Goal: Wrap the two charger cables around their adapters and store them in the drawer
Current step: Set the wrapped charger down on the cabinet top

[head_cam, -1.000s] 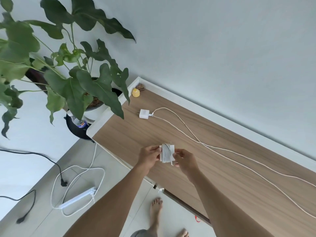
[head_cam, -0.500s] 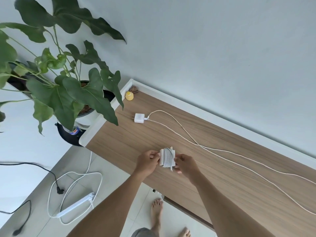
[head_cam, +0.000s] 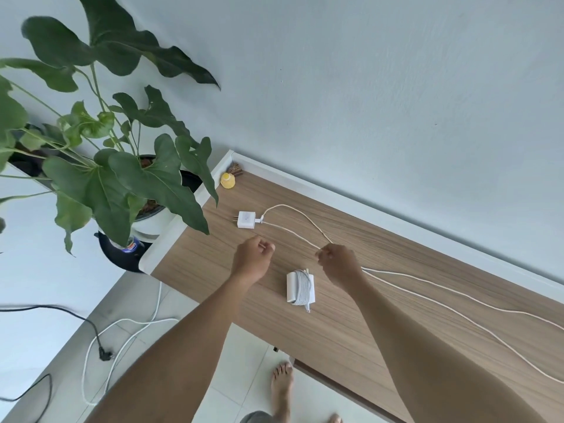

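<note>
Wrapped adapter lies flat on the desk, between both forearms, touched by neither hand. Second adapter sits farther back, its cable loose across the desk. Left hand — fingers curled, holding nothing. Right hand — fingertips pinched at the loose cable.

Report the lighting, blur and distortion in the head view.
Head view: soft, even daylight, no glare, and only faint shadows under the wrapped charger. Both the left hand and right hand are slightly soft-edged. The wide-angle lens tilts the desk and stretches the forearms. The loose cable and unwrapped adapter look sharp.
</note>
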Tool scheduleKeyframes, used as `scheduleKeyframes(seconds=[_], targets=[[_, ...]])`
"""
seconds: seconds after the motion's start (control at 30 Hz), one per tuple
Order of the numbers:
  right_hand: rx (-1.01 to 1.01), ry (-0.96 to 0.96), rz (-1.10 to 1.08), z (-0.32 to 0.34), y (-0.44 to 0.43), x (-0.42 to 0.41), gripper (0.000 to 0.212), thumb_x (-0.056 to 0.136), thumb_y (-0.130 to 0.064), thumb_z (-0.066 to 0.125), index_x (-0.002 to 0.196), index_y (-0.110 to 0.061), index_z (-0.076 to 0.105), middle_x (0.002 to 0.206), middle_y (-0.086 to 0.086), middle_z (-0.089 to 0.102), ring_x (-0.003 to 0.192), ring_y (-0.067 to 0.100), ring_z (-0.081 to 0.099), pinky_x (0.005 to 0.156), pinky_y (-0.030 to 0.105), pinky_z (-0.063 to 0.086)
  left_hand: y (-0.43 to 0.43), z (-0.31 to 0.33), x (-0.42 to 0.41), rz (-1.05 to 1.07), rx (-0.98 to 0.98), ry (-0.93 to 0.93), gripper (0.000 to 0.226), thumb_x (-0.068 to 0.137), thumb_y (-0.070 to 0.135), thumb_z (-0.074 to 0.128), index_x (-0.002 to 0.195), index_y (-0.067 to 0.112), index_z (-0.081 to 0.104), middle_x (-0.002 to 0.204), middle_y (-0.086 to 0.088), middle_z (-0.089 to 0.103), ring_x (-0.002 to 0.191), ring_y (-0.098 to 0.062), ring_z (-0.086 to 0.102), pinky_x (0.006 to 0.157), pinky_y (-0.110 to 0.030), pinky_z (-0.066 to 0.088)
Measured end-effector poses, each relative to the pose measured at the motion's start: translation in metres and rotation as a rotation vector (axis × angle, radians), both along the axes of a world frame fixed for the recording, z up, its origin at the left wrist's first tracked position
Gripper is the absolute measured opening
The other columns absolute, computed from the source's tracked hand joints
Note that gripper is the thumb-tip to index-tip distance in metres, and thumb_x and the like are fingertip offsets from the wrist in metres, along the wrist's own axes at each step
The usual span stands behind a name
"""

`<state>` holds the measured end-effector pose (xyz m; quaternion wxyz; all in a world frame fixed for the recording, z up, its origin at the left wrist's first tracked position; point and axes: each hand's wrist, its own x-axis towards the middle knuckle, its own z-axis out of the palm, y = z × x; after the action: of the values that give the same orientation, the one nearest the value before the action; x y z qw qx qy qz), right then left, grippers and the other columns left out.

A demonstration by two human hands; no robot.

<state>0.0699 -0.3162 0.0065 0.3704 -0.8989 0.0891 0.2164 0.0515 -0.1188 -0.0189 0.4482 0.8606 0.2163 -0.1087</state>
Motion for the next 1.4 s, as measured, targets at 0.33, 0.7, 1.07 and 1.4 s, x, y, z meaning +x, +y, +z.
scheduleKeyframes(seconds=[0.33, 0.7, 1.07, 1.4], targets=[[-0.022, -0.15, 0.181, 0.007, 0.027, 0.027, 0.024, 0.093, -0.021, 0.048, 0.112, -0.02, 0.063, 0.104, -0.001, 0.066, 0.096, 0.016, 0.058, 0.078, 0.026, 0.041, 0.034, -0.002, 0.054, 0.172, 0.159, 0.046, 0.048, 0.088, 0.032, 0.063, 0.129, 0.015, 0.044, 0.126, -0.01, 0.052, 0.106, -0.029, 0.058, 0.078, -0.037, 0.049], [-0.168, -0.214, 0.31, -0.033, 0.028, 0.052, 0.037, 0.093, -0.03, 0.055, 0.129, -0.024, 0.051, 0.125, 0.0, 0.055, 0.124, 0.024, 0.038, 0.102, 0.038, 0.039, 0.056, -0.042, 0.079, -0.121, 0.439, 0.117, 0.076, 0.081, 0.028, 0.072, 0.145, 0.024, 0.032, 0.141, -0.01, 0.035, 0.124, -0.03, 0.038, 0.094, -0.042, 0.046], [-0.122, -0.205, 0.303, -0.019, 0.025, 0.045, 0.044, 0.093, -0.031, 0.054, 0.135, -0.025, 0.045, 0.132, 0.002, 0.053, 0.127, 0.023, 0.039, 0.107, 0.04, 0.034, 0.048, -0.009, 0.071, -0.101, 0.208, -0.111, 0.044, 0.077, 0.022, 0.077, 0.114, 0.023, 0.054, 0.112, 0.002, 0.057, 0.094, -0.018, 0.057, 0.076, -0.032, 0.047], [-0.018, -0.369, 0.074, 0.072, -0.05, 0.009, 0.033, 0.098, -0.032, 0.045, 0.127, -0.019, 0.055, 0.122, 0.005, 0.063, 0.116, 0.027, 0.051, 0.094, 0.035, 0.039, -0.077, 0.117, 0.06, -0.311, -0.193, -0.275, 0.052, 0.059, 0.02, 0.087, 0.107, 0.019, 0.065, 0.103, -0.002, 0.065, 0.079, -0.015, 0.061, 0.069, -0.019, 0.048]])
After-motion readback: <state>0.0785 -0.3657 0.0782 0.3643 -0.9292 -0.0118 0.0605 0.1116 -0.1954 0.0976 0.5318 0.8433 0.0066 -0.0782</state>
